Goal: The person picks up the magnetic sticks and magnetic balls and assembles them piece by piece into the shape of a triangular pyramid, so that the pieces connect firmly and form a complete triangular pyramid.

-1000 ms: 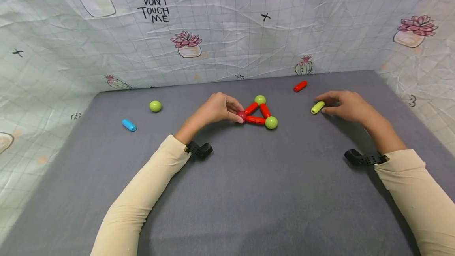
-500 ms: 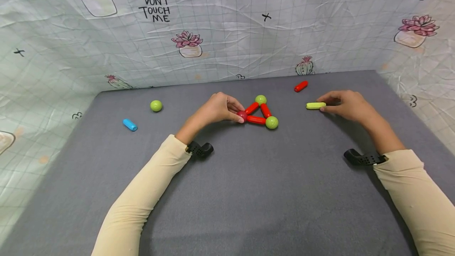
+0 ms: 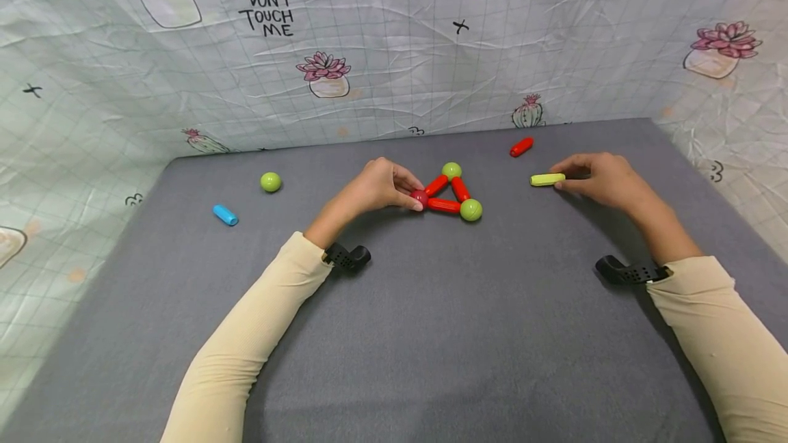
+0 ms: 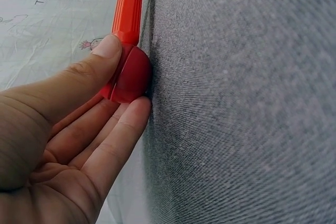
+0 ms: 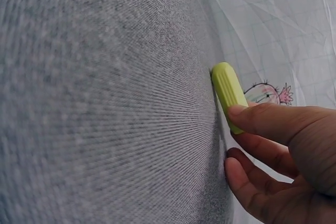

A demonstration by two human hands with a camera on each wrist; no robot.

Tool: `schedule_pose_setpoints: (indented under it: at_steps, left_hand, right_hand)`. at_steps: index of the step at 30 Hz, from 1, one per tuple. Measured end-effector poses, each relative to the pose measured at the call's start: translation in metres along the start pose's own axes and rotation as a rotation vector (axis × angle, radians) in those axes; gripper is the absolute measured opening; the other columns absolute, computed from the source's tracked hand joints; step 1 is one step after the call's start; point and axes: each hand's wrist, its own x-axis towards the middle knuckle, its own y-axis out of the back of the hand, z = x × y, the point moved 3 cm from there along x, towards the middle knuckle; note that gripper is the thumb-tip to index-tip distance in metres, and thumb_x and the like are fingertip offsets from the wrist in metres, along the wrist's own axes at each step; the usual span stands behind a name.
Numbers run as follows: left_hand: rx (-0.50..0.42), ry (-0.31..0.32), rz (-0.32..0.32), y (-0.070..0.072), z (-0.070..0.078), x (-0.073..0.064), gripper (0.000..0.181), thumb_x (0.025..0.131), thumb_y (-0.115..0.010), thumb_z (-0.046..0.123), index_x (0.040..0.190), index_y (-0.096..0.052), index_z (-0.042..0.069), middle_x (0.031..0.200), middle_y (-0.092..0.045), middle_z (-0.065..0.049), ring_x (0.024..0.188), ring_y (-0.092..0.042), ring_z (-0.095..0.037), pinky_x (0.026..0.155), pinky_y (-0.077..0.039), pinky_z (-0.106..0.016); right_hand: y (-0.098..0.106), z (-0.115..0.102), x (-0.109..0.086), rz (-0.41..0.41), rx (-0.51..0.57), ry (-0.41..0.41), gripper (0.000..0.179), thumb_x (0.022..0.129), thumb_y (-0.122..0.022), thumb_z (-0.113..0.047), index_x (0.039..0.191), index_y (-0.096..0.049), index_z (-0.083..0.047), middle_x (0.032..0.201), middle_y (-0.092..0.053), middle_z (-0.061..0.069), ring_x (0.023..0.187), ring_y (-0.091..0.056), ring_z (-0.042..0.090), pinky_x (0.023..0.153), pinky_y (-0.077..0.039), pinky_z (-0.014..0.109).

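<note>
My left hand (image 3: 384, 186) pinches a red ball (image 4: 131, 77) between thumb and fingers. That ball is one corner of a flat triangle on the table; red ribbed rods (image 3: 444, 206) form its sides, and a green ball (image 3: 471, 210) and another green ball (image 3: 452, 171) make the other corners. Off to the right, my right hand (image 3: 597, 173) holds one end of a yellow-green ribbed rod (image 5: 228, 90) between thumb and finger. The rod's free end points left, toward the triangle, close over the grey cloth.
A loose red rod (image 3: 521, 147) lies near the back edge, left of my right hand. On the left side are a green ball (image 3: 270, 182) and a blue rod (image 3: 225, 215). A patterned cloth wall (image 3: 394, 53) rises behind the grey table (image 3: 394, 333).
In my right hand the yellow-green rod has turned from slanting to lying sideways, its free end now pointing left. My left hand stays on the red ball.
</note>
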Motion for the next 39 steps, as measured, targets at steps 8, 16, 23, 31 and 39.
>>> schedule_pose_setpoints:
  at_steps: [8, 16, 23, 31, 39]
  left_hand:
    - [-0.009, 0.007, 0.001, 0.0, 0.003, -0.001, 0.032, 0.078, -0.091, 0.017, 0.106, -0.08, 0.007, 0.097, -0.079, -0.004, 0.089, -0.075, -0.012, 0.076, -0.058, -0.025]
    - [0.003, 0.019, -0.001, 0.002, 0.004, 0.0, 0.032, 0.077, -0.091, 0.017, 0.105, -0.08, 0.007, 0.095, -0.079, -0.003, 0.087, -0.074, -0.012, 0.074, -0.056, -0.024]
    - [0.033, 0.036, -0.021, 0.004, 0.007, 0.006, 0.032, 0.073, -0.094, 0.019, 0.101, -0.082, 0.009, 0.089, -0.079, -0.002, 0.081, -0.072, -0.009, 0.069, -0.052, -0.02]
    - [0.063, 0.058, -0.03, 0.004, 0.01, 0.009, 0.032, 0.071, -0.095, 0.019, 0.099, -0.082, 0.009, 0.087, -0.079, -0.002, 0.077, -0.07, -0.008, 0.067, -0.05, -0.019]
    - [0.065, 0.059, -0.023, 0.005, 0.01, 0.009, 0.033, 0.071, -0.096, 0.02, 0.099, -0.083, 0.01, 0.088, -0.079, -0.001, 0.078, -0.07, -0.007, 0.067, -0.05, -0.019]
  right_hand:
    - [0.001, -0.006, 0.0, 0.069, 0.002, 0.009, 0.034, 0.096, -0.073, -0.025, 0.126, -0.071, -0.009, 0.119, -0.071, 0.022, 0.107, -0.062, 0.036, 0.08, -0.042, 0.043]
    - [0.002, -0.017, 0.005, 0.118, 0.056, 0.022, 0.036, 0.097, -0.071, -0.031, 0.128, -0.071, -0.013, 0.121, -0.07, 0.02, 0.115, -0.06, 0.036, 0.081, -0.043, 0.046]
    - [0.0, -0.029, 0.017, 0.115, 0.18, 0.02, 0.042, 0.096, -0.071, -0.037, 0.13, -0.068, -0.013, 0.127, -0.067, 0.014, 0.12, -0.062, 0.03, 0.094, -0.044, 0.046]
    - [-0.009, -0.057, 0.039, 0.136, 0.254, 0.128, 0.034, 0.095, -0.074, -0.028, 0.125, -0.072, -0.012, 0.124, -0.069, 0.009, 0.102, -0.064, 0.0, 0.083, -0.046, 0.02]
    - [-0.02, -0.08, 0.055, 0.162, 0.33, 0.234, 0.029, 0.094, -0.076, -0.017, 0.121, -0.074, -0.01, 0.119, -0.072, 0.011, 0.097, -0.066, -0.003, 0.08, -0.05, 0.013]
